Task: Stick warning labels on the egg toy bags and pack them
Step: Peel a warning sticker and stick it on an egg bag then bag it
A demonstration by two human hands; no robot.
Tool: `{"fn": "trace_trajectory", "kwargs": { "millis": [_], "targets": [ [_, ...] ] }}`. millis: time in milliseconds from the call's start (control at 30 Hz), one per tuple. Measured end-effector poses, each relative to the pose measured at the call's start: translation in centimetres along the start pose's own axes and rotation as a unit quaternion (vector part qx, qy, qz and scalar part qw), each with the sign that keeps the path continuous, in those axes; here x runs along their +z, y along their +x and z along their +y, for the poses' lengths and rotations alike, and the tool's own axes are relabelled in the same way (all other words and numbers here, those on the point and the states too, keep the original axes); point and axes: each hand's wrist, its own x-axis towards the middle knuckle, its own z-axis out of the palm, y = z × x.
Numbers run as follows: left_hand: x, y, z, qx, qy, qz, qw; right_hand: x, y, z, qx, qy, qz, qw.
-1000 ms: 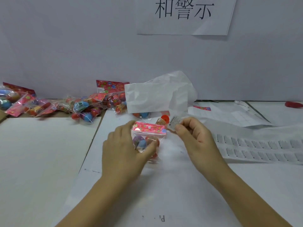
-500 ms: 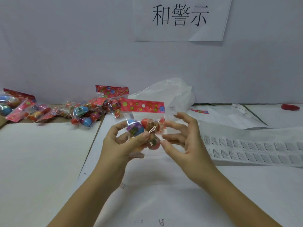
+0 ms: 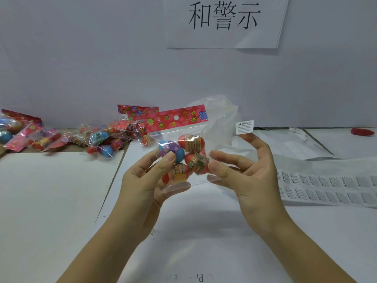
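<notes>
I hold a clear egg toy bag point(image 3: 183, 152) with a red flowered header upright in front of me. It holds a blue egg and three red ones. My left hand point(image 3: 146, 180) grips its left side, with the thumb on the blue egg. My right hand point(image 3: 251, 180) pinches the bag's lower right edge between the thumb and a finger behind the plastic. A small white warning label point(image 3: 244, 127) sticks to the raised index fingertip, to the right of the bag and apart from it.
Several more egg toy bags point(image 3: 102, 139) lie piled at the back left. A strip of warning labels point(image 3: 326, 186) lies on the table to the right. Behind the held bag stands a white plastic bag point(image 3: 222, 111). A red object point(image 3: 363, 132) lies far right.
Both hands have lifted the bag off the table and turned it upright. The label, earlier pinched by my right hand, now sits on the index fingertip.
</notes>
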Motion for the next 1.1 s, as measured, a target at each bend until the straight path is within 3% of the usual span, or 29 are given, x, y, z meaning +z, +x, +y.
{"fn": "trace_trajectory", "kwargs": {
  "millis": [233,500,667,767,867,967,1100],
  "targets": [
    [0.2,-0.1,0.1,0.001,-0.01,0.015,1.0,0.3,-0.6,-0.3,-0.058,-0.051,0.035,0.996],
    [0.3,-0.2,-0.8,-0.035,0.053,-0.016,0.998,0.5,-0.8,0.0,-0.098,-0.054,-0.005,0.994],
    [0.5,-0.2,-1.8,0.019,0.028,0.048,0.998,0.6,-1.0,-0.3,-0.181,-0.046,0.031,0.982],
    [0.7,-0.4,-1.8,0.048,-0.025,0.031,0.998,1.0,-1.1,-1.0,-0.027,0.079,-0.04,0.996],
    [1.0,-0.6,-2.0,0.074,-0.016,0.032,0.997,1.1,-1.2,-0.9,0.136,0.093,-0.105,0.981],
    [1.2,-0.7,-2.4,0.097,-0.021,0.031,0.995,0.9,-1.1,-0.9,0.197,0.098,-0.096,0.971],
    [1.2,-0.8,-2.7,0.113,0.0,0.039,0.993,0.9,-1.2,-1.0,0.207,0.082,-0.092,0.971]
  ]
}}
